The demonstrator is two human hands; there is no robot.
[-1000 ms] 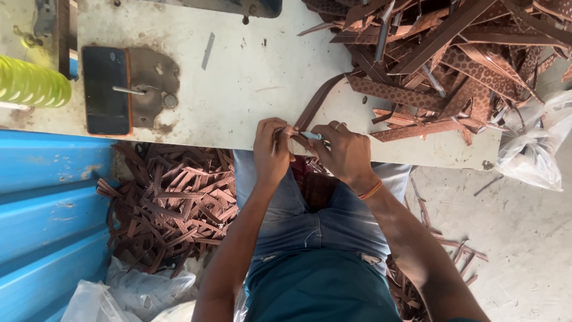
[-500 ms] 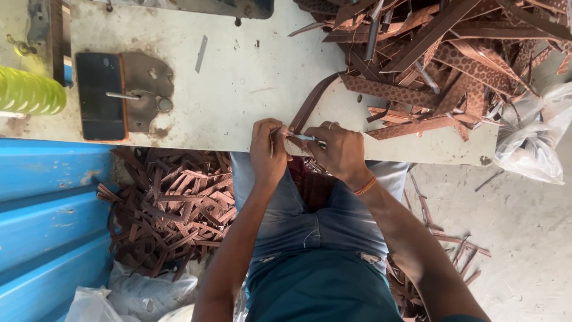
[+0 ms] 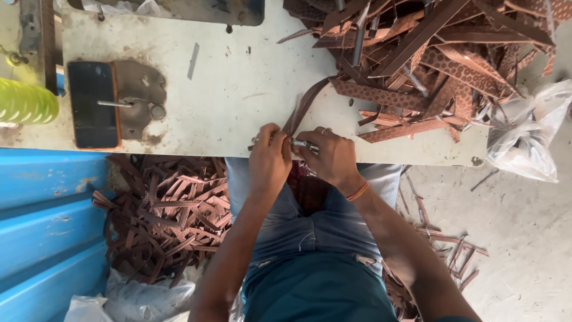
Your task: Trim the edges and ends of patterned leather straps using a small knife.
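Note:
My left hand (image 3: 269, 160) and my right hand (image 3: 329, 156) meet at the front edge of a worn white table (image 3: 232, 89). Both pinch the near end of a brown leather strap (image 3: 305, 104) that runs up and to the right toward a heap of similar straps (image 3: 441, 53). A small metal piece (image 3: 301, 143) shows between my fingers, held by the right hand against the strap end. An orange band circles my right wrist.
A dark phone (image 3: 91, 104) lies at the table's left beside a metal plate (image 3: 140, 95). A green ribbed object (image 3: 27, 102) sits at the left edge. Cut brown strips (image 3: 167, 214) litter the floor beside a blue panel (image 3: 47, 226). A plastic bag (image 3: 527, 140) hangs right.
The camera has shifted slightly, so the table sits lower in view. My hands stay together on the strap end at the table edge, with only small finger movement.

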